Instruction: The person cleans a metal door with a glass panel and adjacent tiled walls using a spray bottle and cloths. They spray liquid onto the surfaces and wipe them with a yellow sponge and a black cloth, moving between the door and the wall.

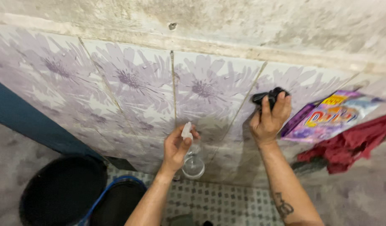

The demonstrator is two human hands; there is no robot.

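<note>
Left hand [176, 146] raised, grip closed round clear spray bottle [192, 161], nozzle aimed at flowered wall tiles [134, 96]. Right hand [269, 119] lifted higher, black cloth [268, 97] pressed to tile, fingers wrapped.

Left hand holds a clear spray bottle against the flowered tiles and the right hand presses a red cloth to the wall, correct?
Not quite. The head view shows the cloth under the right hand is black; the red cloth lies apart. The left hand does hold the spray bottle.

Left hand [176, 146] grips a clear spray bottle [192, 159] by its white trigger head. Right hand [269, 118] presses a black cloth [269, 96] against the floral wall tiles [134, 83]; beside that grip lies a purple detergent pouch [331, 115].
</note>
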